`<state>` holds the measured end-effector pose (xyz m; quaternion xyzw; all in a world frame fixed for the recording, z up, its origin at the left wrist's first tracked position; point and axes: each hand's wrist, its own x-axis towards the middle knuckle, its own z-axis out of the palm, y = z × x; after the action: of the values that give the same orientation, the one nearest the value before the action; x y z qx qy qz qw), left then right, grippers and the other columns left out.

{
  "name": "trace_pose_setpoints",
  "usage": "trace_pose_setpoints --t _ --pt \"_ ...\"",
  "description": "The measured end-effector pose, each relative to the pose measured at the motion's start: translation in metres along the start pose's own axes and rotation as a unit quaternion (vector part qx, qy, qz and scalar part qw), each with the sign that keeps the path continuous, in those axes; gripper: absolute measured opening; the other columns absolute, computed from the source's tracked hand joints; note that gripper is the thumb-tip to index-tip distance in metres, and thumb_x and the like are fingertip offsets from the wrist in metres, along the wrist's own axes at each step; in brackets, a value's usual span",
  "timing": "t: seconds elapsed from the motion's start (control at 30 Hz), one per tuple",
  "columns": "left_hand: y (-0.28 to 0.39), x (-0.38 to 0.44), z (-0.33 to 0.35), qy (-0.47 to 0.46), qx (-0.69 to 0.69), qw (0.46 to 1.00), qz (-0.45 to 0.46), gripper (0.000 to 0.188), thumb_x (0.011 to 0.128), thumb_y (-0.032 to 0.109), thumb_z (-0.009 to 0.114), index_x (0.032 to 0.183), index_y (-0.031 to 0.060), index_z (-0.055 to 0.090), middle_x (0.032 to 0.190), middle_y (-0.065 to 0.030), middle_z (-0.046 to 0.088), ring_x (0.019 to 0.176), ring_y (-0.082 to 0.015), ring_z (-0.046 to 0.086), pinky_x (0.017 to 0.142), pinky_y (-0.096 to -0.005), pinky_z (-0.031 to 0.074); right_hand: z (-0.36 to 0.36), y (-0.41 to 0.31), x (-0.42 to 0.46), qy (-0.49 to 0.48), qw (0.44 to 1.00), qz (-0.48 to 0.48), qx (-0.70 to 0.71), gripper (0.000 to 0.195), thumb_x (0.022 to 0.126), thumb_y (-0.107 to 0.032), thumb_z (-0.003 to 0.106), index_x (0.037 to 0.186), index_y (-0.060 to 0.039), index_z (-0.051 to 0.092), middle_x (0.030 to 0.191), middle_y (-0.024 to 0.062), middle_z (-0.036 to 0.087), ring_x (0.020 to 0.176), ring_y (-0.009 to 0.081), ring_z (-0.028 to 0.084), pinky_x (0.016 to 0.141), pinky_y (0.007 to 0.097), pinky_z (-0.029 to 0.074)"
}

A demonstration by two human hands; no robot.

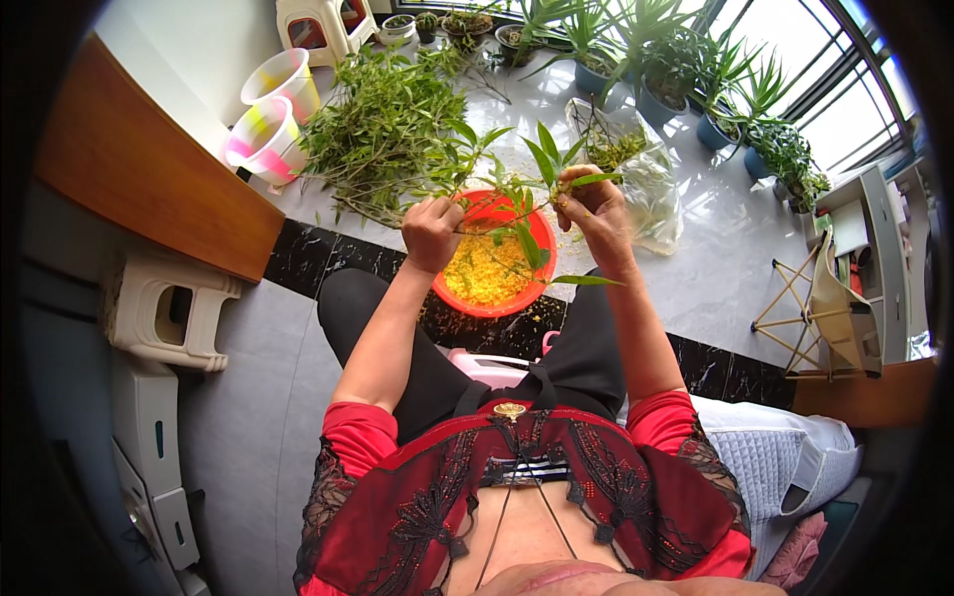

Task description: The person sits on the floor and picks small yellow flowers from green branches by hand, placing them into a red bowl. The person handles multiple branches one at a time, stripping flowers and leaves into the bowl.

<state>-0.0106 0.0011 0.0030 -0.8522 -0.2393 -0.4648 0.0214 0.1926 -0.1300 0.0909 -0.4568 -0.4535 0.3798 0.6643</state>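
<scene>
My left hand (pixel 432 232) is closed around the stem of a leafy branch (pixel 528 242), which stretches to the right over an orange-red plastic basin (pixel 550 246). At the branch's other side, the fingertips of my right hand (pixel 602 216) pinch it among small yellow blossoms and long green leaves. Loose yellow-orange blossoms (pixel 484 270) fill the bottom of the basin, between my knees. Beyond my left hand lies a large heap of cut leafy branches (pixel 395 112). A clear plastic bag (pixel 650 201) holding twigs and greenery (pixel 615 147) lies past my right hand.
Two colourful plastic bins (pixel 268 145) stand left of the heap, near a wooden panel (pixel 149 164). Potted plants (pixel 656 97) line the window side. A folding stool (pixel 827 313) is at right, a plastic stool (pixel 175 309) at left. Fallen blossoms dot the black floor strip (pixel 447 320).
</scene>
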Motion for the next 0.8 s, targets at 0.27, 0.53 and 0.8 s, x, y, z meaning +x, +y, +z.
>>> trace_pose_setpoints --t 0.27,0.53,0.8 --pt "-0.003 -0.003 0.001 -0.001 -0.004 1.000 -0.004 0.015 0.058 0.006 0.063 0.063 0.0111 0.049 0.064 -0.0031 0.047 0.060 -0.0235 0.050 0.053 -0.0362 0.038 0.005 0.014 0.000 0.003 0.999 -0.038 -0.018 0.028 0.083 0.003 0.058 0.111 0.0031 0.057 0.084 0.0056 0.062 0.064 0.0091 0.056 0.058 0.0213 0.047" --pt "-0.001 -0.001 0.000 0.001 -0.003 1.000 -0.010 0.015 0.058 0.006 0.063 0.063 0.0113 0.050 0.064 -0.0029 0.047 0.061 -0.0235 0.050 0.054 -0.0362 0.039 0.020 0.023 0.001 0.123 0.981 -0.108 -0.102 0.019 0.082 0.006 0.061 0.101 0.0026 0.059 0.091 0.0051 0.062 0.071 0.0087 0.060 0.064 0.0212 0.050" --pt "0.002 0.001 -0.002 0.000 -0.006 1.000 -0.008 0.014 0.058 0.006 0.064 0.063 0.0118 0.051 0.065 -0.0021 0.049 0.061 -0.0228 0.051 0.054 -0.0358 0.039 0.040 0.041 0.007 0.189 0.970 -0.135 -0.070 0.012 0.086 0.000 0.057 0.098 0.0041 0.056 0.080 0.0054 0.059 0.069 0.0103 0.060 0.062 0.0229 0.049"
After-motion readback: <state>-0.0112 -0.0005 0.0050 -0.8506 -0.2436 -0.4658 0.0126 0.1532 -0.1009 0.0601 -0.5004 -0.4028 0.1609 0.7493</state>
